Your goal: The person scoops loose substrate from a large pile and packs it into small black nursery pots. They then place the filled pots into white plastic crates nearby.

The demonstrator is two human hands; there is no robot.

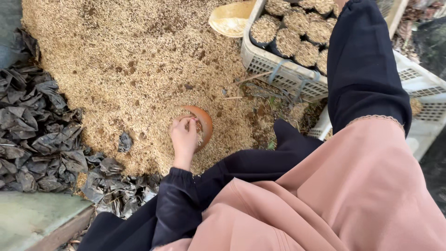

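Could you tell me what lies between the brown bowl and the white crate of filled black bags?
In the head view, only loose husk covers the stretch between the brown bowl and the white crate, with a few thin sticks near the crate.

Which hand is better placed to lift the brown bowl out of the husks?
Left: the left hand holds the brown bowl in the husks; the right arm reaches over the crate, hand unseen.

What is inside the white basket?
The white basket holds small black bags packed with husks. A dark sleeve covers the right part, so the bags there are hidden.
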